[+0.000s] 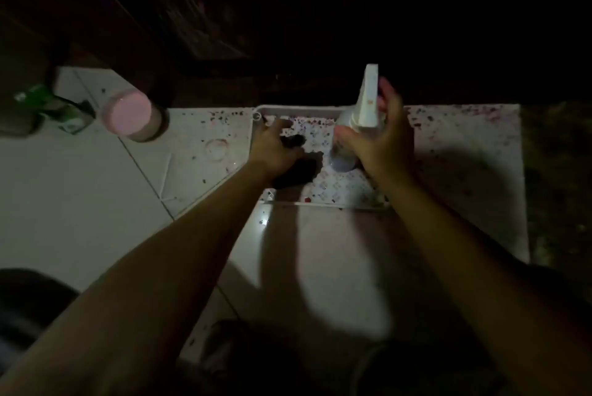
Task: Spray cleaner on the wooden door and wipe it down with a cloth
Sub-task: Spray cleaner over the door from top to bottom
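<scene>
Spray bottle [352, 126] stands inside the white tray [320, 203], my right hand [381, 139] curled round it to lift it; my left hand [275, 146] grips the dark cloth [298, 171] beside it, door [288, 11] just beyond the tray.

The tall white plastic spray bottle [358, 114] looks smooth and faintly glossy. The dark crumpled cloth [296, 168] looks soft and matt. The shallow white plastic tray [320, 203] has a speckled floor. The pale floor tiles [80, 178] look smooth, with a slight sheen.
</scene>
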A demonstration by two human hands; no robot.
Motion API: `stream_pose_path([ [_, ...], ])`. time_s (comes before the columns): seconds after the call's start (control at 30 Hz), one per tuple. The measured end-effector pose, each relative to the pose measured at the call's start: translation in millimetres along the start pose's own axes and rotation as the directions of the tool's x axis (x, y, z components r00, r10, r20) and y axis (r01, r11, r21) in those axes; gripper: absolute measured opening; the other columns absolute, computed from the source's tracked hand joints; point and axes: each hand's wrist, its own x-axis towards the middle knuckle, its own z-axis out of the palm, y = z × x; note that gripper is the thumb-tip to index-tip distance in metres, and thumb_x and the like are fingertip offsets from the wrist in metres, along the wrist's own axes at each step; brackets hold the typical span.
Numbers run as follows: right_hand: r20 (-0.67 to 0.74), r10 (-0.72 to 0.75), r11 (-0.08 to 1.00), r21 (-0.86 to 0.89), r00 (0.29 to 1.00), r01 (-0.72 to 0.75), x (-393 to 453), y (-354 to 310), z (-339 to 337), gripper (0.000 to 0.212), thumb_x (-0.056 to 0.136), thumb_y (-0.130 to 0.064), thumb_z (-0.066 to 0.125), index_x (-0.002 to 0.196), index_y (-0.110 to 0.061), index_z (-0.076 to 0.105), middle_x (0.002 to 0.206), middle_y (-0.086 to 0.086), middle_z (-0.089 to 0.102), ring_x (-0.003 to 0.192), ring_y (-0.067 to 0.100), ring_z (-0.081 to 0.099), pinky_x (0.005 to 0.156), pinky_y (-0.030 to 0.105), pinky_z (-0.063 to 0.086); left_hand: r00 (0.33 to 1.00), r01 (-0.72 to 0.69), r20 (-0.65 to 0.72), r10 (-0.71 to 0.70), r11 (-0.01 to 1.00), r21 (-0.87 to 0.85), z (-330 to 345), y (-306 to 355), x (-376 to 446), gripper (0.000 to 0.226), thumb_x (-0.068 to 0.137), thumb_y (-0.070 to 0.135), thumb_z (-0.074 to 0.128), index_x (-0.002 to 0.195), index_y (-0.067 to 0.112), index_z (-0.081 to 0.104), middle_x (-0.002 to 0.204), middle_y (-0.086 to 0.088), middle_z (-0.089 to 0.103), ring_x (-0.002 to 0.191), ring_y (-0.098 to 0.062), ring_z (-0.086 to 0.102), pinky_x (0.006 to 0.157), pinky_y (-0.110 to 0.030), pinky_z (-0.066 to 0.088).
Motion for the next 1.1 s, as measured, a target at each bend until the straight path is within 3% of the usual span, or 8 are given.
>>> stream_pose_path([
  [0.13,-0.111,-0.077,0.996,-0.047,0.991,0.072,10,15,14,0.068,0.080,-0.024,0.076,0.139,-0.015,0.044,0.124,-0.001,0.057,0.102,0.004,0.051,0.080,0.011,0.045,0.999,-0.017,0.047,-0.017,0.769,0.639,37,-22,18,0.078,0.077,0.048,0.071,0.143,0.040,0.031,0.146,-0.013,0.025,0.134,-0.039,0.024,0.110,-0.054,0.025],
  [0.33,-0.159,-0.165,0.986,-0.001,0.973,0.166,21,12,27,0.059,0.081,-0.019,0.072,0.133,-0.006,0.049,0.111,0.002,0.060,0.092,0.001,0.056,0.070,-0.002,0.042,0.994,0.057,-0.102,0.036,0.625,0.778,48,-32,26,0.056,0.087,0.023,0.059,0.138,0.029,0.037,0.141,-0.015,0.032,0.130,-0.041,0.029,0.106,-0.060,0.023],
  [0.43,-0.193,-0.167,0.985,0.015,0.967,0.173,22,13,26,0.044,0.083,-0.006,0.068,0.124,0.000,0.053,0.083,-0.018,0.052,0.075,-0.018,0.054,0.063,-0.001,0.041,0.987,0.034,-0.142,0.077,0.760,0.649,36,-32,26,0.031,0.092,0.023,0.051,0.122,0.022,0.048,0.127,-0.013,0.049,0.118,-0.037,0.047,0.099,-0.057,0.037],
  [0.5,-0.209,-0.163,0.986,0.007,0.964,0.168,20,11,24,0.034,0.083,-0.003,0.065,0.116,0.000,0.056,0.072,-0.017,0.048,0.068,-0.017,0.053,0.057,0.001,0.040,0.975,0.014,-0.207,0.075,0.917,0.398,25,-25,23,0.018,0.095,0.021,0.046,0.111,0.019,0.052,0.113,-0.011,0.059,0.104,-0.034,0.058,0.090,-0.050,0.047],
  [0.6,-0.229,-0.146,0.989,0.004,0.962,0.150,12,-4,21,0.027,0.083,-0.008,0.063,0.109,-0.003,0.059,0.065,-0.014,0.047,0.063,-0.009,0.054,0.053,0.005,0.040,0.958,-0.066,-0.270,0.098,0.990,0.127,3,9,10,0.020,0.094,0.013,0.039,0.100,0.013,0.058,0.092,-0.012,0.064,0.084,-0.030,0.061,0.071,-0.037,0.047],
  [0.8,-0.276,-0.112,0.992,0.026,0.954,0.124,-9,-98,-15,0.019,0.078,-0.024,0.056,0.094,-0.015,0.057,0.063,-0.004,0.048,0.062,0.020,0.052,0.059,0.045,0.050,0.912,-0.257,-0.355,0.206,0.961,-0.102,-67,130,-65,0.033,0.090,0.027,0.042,0.065,0.006,0.044,0.058,-0.003,0.045,0.054,-0.015,0.040,0.053,-0.033,0.031],
  [0.93,-0.275,-0.152,0.977,0.104,0.949,0.186,-25,-226,-78,0.009,0.081,-0.015,0.061,0.087,-0.015,0.055,0.067,-0.002,0.051,0.065,0.017,0.053,0.058,0.034,0.048,0.838,-0.427,-0.434,0.332,0.893,-0.141,-144,232,-140,0.048,0.089,0.040,0.054,0.065,-0.002,0.049,0.055,-0.015,0.045,0.049,-0.014,0.043,0.047,-0.034,0.035],
  [1.1,-0.369,-0.287,0.927,0.124,0.884,0.353,-47,-439,-182,0.021,0.075,-0.010,0.065,0.087,-0.026,0.058,0.086,-0.012,0.049,0.076,0.000,0.053,0.060,0.007,0.038,0.711,-0.605,-0.557,0.429,0.777,-0.174,-282,391,-259,0.037,0.082,0.030,0.058,0.058,0.013,0.036,0.054,0.001,0.035,0.051,-0.011,0.035,0.048,-0.034,0.030],
])
